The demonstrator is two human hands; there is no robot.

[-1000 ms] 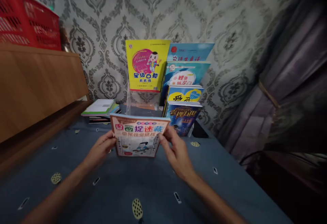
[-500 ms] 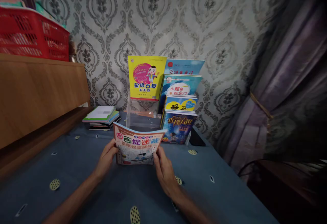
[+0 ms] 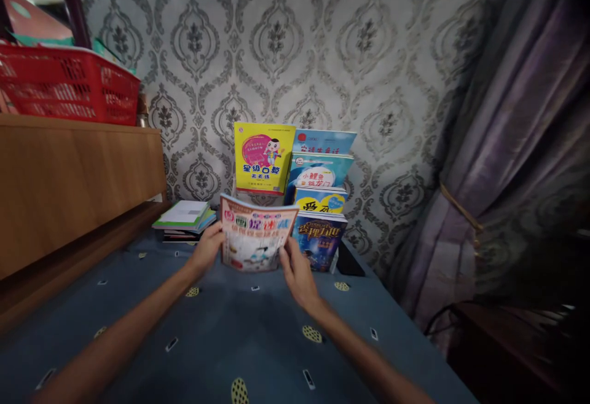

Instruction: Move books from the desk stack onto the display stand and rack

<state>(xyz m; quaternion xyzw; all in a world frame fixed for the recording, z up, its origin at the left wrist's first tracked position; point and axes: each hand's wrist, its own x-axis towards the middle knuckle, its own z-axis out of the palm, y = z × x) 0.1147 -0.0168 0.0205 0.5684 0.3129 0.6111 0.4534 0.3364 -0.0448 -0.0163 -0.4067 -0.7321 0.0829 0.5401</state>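
Between my two hands is a thin picture book [image 3: 255,241] with colourful characters on its cover, upright and slightly curved. My left hand [image 3: 207,249] grips its left edge; my right hand [image 3: 298,272] grips the right edge. Behind it a clear stepped book stand [image 3: 260,198] is mostly hidden. A yellow workbook [image 3: 264,158] leans on the stand's upper left. Down its right side stand a light blue book [image 3: 325,141], a teal book [image 3: 320,171], a yellow and blue book [image 3: 321,200] and, in front, a dark blue book [image 3: 318,241] near my right fingers.
A pile of books [image 3: 184,216] lies at the back left. A wooden headboard [image 3: 83,189] with a red basket [image 3: 69,84] on top borders the left. Patterned dark blue cloth [image 3: 207,342] covers the surface. On the right hangs a curtain [image 3: 442,238]; a flat black object [image 3: 350,261] lies beside the books.
Both hands have moved the picture book forward and up, closer to the stand, and it now covers the stand's lower left part. The camera view has tilted upward.
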